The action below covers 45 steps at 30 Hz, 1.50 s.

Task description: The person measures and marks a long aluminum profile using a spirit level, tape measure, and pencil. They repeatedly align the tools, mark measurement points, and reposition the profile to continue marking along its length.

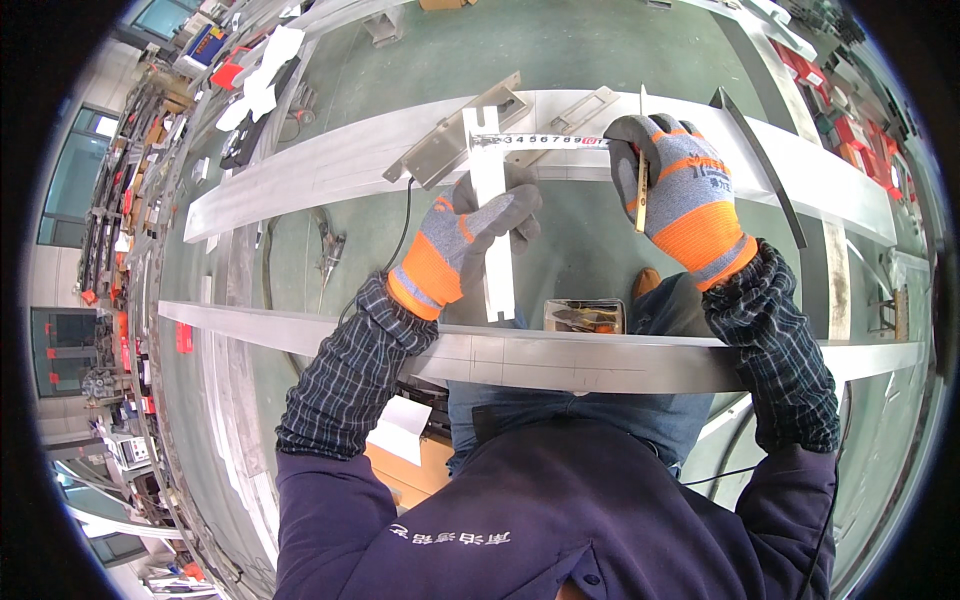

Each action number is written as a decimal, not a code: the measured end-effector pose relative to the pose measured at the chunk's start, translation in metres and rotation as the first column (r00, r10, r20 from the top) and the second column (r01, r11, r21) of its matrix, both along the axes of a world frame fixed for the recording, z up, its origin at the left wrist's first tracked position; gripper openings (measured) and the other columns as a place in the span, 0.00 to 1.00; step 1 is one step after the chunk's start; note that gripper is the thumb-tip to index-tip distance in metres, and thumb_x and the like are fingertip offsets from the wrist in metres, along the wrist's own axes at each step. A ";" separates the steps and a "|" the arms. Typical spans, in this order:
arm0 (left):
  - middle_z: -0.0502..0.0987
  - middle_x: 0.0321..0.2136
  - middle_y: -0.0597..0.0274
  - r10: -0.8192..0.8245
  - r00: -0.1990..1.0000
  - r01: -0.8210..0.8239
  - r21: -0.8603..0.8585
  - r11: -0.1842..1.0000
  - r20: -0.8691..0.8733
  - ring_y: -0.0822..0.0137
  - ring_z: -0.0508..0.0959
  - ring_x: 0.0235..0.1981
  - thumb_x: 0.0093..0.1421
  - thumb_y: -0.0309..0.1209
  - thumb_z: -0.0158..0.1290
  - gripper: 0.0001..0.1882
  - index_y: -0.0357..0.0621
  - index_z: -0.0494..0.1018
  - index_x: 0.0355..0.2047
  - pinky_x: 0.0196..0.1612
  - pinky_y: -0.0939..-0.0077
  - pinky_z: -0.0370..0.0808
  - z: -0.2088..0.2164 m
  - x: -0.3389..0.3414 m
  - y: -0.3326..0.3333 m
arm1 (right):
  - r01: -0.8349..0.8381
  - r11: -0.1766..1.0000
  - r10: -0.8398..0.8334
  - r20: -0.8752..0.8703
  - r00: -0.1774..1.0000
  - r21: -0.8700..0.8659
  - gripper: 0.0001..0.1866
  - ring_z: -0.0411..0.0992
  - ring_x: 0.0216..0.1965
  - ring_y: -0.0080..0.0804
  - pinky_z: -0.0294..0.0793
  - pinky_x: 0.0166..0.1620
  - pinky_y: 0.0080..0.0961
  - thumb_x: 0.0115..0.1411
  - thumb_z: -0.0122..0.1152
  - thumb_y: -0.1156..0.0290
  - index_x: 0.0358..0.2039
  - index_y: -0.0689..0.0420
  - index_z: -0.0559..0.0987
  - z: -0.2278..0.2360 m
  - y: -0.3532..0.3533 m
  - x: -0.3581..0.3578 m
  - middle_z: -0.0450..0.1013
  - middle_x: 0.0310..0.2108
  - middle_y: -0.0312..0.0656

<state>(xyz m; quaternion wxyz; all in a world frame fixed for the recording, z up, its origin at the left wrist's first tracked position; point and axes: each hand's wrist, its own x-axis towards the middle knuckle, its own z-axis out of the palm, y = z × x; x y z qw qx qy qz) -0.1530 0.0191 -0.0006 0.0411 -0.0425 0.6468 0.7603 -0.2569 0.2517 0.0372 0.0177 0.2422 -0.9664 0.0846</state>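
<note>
Gripping a pale, slender channel strip (488, 172), I have the fingers of my left hand (468, 230) wrapped around it near mid-length. Its faces look flat and smooth, and its ends are notched. It slants slightly over the gap between two metal beams, its upper end overlapping the far beam (330, 165) in my view and its lower end near the far edge of the near beam (570, 362) — I can't tell whether it touches either one.

My right hand (690, 180) is curled closed about the tape measure (550, 141), whose thin white blade, marked in black and red, runs level across to the strip's upper part; the case is hidden by my glove. A slim, straight, yellowish stick (641, 200) stands out from those same fingers. Both gloves are grey-blue knit with darker fingers and ribbed orange cuffs.

On the far beam, a broad, dull-silver bar, a slotted metal plate (440, 140) lies aslant, poking past both long edges. A narrower plate (575, 116) lies right of it, and a thin dark strip (760, 165) crosses toward the right end, overhanging the near edge. Fine drawn lines cross the near beam's smooth face — beyond its far edge sits a small rectangular box (585, 303) of tools.
</note>
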 end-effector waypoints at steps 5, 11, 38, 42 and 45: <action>0.80 0.39 0.60 -0.008 1.000 0.008 0.012 1.000 0.006 0.71 0.82 0.35 0.69 0.38 0.63 0.21 0.37 0.74 0.54 0.34 0.75 0.79 -0.001 -0.001 0.000 | -0.001 1.000 0.000 0.035 0.999 0.023 0.34 0.75 0.54 0.49 0.75 0.58 0.45 0.53 0.76 0.60 0.60 0.52 0.77 0.008 0.000 0.003 0.78 0.49 0.48; 0.80 0.39 0.60 -0.018 1.000 0.017 0.024 1.000 0.008 0.71 0.82 0.35 0.69 0.38 0.63 0.20 0.38 0.75 0.54 0.34 0.74 0.78 -0.002 -0.001 -0.002 | -0.029 1.000 0.029 -0.015 0.999 0.007 0.33 0.75 0.54 0.49 0.75 0.58 0.46 0.53 0.75 0.59 0.59 0.53 0.77 0.002 0.003 0.000 0.77 0.48 0.49; 0.81 0.38 0.59 -0.025 1.000 0.025 -0.023 0.999 0.012 0.70 0.82 0.34 0.69 0.37 0.61 0.19 0.36 0.74 0.53 0.33 0.73 0.79 0.003 0.000 -0.001 | -0.093 0.985 0.081 -0.087 0.993 -0.146 0.26 0.76 0.52 0.52 0.77 0.55 0.46 0.55 0.73 0.60 0.54 0.51 0.79 -0.010 0.007 -0.005 0.77 0.46 0.49; 0.81 0.37 0.59 0.042 0.999 -0.043 -0.084 0.996 -0.005 0.70 0.82 0.33 0.69 0.38 0.61 0.21 0.36 0.74 0.54 0.32 0.73 0.79 -0.020 -0.002 -0.013 | -0.183 0.862 0.119 -0.161 0.980 -0.473 0.23 0.77 0.49 0.54 0.79 0.51 0.43 0.55 0.73 0.64 0.51 0.53 0.79 -0.019 0.019 -0.024 0.77 0.46 0.50; 0.81 0.38 0.58 0.204 0.967 -0.215 0.056 0.975 0.155 0.68 0.82 0.32 0.68 0.38 0.59 0.21 0.37 0.74 0.54 0.35 0.71 0.81 -0.008 -0.016 -0.014 | -0.287 0.700 0.054 -0.353 0.934 -0.654 0.14 0.80 0.43 0.54 0.80 0.47 0.42 0.61 0.66 0.68 0.48 0.54 0.81 -0.008 0.031 -0.041 0.80 0.41 0.51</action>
